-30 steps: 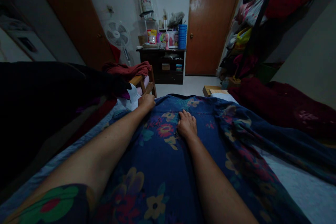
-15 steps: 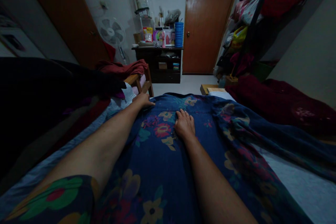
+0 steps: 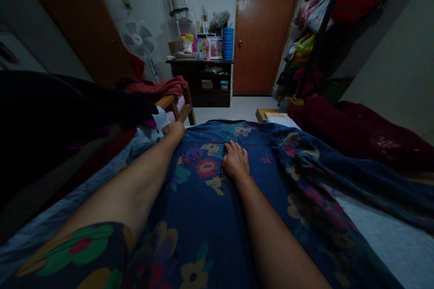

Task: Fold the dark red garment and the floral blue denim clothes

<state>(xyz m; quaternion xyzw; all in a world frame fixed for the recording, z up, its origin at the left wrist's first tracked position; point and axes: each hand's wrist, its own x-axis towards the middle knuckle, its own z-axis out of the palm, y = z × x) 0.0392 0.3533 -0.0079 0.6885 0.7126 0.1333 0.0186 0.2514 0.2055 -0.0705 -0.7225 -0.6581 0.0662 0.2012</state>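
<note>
A dark blue long-sleeved shirt (image 3: 200, 203) with a floral print lies spread out, back side up, with its collar end away from me. My left hand (image 3: 174, 131) is closed at the shirt's left shoulder edge, its fingers curled and partly hidden, seemingly around the cloth. Just below the yoke seam, my right hand (image 3: 236, 159) rests flat on the upper back, fingers stretched out. One sleeve (image 3: 342, 167) reaches out to the right; the left sleeve is mostly hidden behind my left arm.
Under the shirt is a light blue bed sheet (image 3: 376, 239). Dark clothing (image 3: 68, 113) is heaped at left, and a maroon cloth (image 3: 359, 131) lies at right. Beyond the bed stand a wooden chair (image 3: 188, 110), a fan (image 3: 139, 40) and a dark cabinet (image 3: 200, 95).
My left hand has moved slightly left and outward at the shoulder, and its thumb, stretched out before, is now drawn in. My right hand stays in place on the shirt.
</note>
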